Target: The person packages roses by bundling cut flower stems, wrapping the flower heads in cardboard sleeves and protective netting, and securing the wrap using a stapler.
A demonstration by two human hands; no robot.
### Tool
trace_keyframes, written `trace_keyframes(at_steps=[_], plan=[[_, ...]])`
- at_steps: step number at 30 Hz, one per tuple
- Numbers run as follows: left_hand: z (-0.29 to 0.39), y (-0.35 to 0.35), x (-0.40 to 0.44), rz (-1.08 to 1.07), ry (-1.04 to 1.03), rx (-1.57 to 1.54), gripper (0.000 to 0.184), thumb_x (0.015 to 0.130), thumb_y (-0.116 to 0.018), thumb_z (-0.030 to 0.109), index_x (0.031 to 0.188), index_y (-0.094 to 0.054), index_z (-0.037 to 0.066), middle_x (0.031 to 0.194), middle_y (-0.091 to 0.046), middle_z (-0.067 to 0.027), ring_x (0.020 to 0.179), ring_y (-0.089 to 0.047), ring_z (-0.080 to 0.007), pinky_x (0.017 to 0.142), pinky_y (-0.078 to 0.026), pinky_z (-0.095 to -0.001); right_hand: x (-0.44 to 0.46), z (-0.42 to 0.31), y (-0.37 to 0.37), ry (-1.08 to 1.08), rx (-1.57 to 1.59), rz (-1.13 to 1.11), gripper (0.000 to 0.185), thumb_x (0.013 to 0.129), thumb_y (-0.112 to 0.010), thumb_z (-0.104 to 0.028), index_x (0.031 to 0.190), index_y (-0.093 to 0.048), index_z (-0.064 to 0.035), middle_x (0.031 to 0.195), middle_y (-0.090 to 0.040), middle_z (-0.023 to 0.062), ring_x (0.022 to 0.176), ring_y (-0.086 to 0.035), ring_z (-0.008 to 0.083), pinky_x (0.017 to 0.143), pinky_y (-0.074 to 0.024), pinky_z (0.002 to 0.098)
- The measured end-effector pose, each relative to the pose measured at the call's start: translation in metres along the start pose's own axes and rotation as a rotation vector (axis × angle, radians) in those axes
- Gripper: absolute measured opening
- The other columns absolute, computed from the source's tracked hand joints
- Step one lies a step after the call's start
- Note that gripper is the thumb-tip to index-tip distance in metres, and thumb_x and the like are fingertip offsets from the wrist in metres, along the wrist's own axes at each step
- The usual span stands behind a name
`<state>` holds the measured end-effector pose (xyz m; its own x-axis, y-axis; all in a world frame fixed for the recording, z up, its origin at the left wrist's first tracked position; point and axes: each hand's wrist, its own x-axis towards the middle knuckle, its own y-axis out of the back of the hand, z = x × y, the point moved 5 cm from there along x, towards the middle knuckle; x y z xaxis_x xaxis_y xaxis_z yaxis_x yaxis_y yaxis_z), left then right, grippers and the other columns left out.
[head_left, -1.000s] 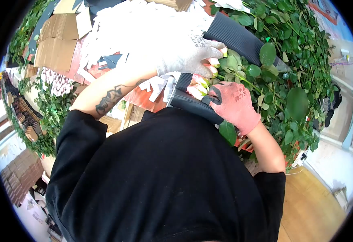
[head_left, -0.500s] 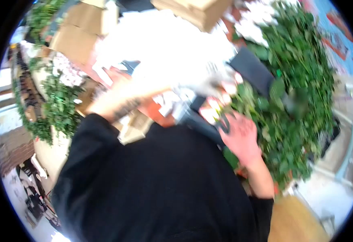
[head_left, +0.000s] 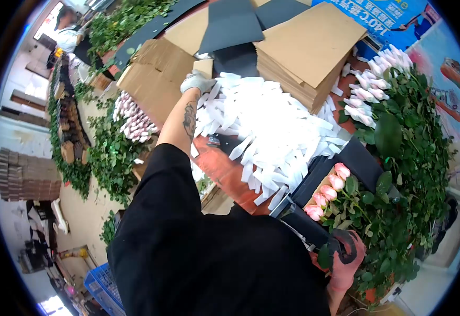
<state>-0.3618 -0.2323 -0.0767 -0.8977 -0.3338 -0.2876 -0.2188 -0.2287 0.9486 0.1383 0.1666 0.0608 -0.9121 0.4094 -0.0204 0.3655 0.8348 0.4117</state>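
Note:
My left hand, in a pale glove, reaches forward past the white strips. Its fingers close on a small piece of cardboard beside a large brown cardboard sheet. Near my body on the right is my right hand, in a pink glove with black patches. Its fingers are curled at the near end of a black holder, against leafy stems; what they grip is hidden. Several pink roses lie in a row in the holder, with brown cardboard along their heads.
A stack of cardboard sheets and dark sheets lie at the back. Leafy stems fill the right side, with white-wrapped rosebuds behind. More wrapped roses lie left. A person stands far left; a blue crate is below.
My left hand has moved away from the roses, forward and left to the cardboard. My right hand has drawn back toward my body, and the roses now show uncovered.

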Motion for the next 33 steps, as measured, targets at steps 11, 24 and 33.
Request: trace_keyframes(at_steps=[11,24,33], plan=[[-0.014,0.009,0.044,0.003,-0.035,-0.203,0.073,0.068,-0.064,0.045,0.124,-0.05,0.0,0.112,-0.062,-0.0196,0.108,-0.06,-0.03,0.088,-0.046,-0.0359,0.001,0.0,-0.014,0.016,0.09,0.049,0.057,0.073,-0.071,-0.007,0.122,-0.044,0.0027,0.128,-0.038,0.0158,0.116,-0.047,0.0285,0.093,-0.0476,0.0413],[-0.007,0.021,0.023,-0.159,0.097,-0.32,0.112,0.064,-0.076,0.044,0.144,-0.013,-0.002,0.138,-0.038,-0.0266,0.129,-0.04,-0.0352,0.104,-0.036,-0.0391,0.015,-0.004,-0.031,-0.001,0.191,-0.024,0.058,0.07,-0.072,-0.007,0.121,-0.045,0.0013,0.127,-0.039,0.0155,0.116,-0.047,0.0269,0.093,-0.0477,0.042],[0.016,0.065,-0.202,-0.803,-0.865,-1.19,0.095,0.061,-0.078,0.011,0.142,-0.028,0.005,0.114,-0.051,-0.0083,0.077,-0.057,-0.0137,0.067,-0.048,-0.0243,0.069,-0.066,-0.094,-0.244,0.384,-0.297,0.057,0.069,-0.063,-0.002,0.125,-0.05,-0.0014,0.123,-0.054,0.0101,0.114,-0.052,0.0205,0.098,-0.0386,0.0324]])
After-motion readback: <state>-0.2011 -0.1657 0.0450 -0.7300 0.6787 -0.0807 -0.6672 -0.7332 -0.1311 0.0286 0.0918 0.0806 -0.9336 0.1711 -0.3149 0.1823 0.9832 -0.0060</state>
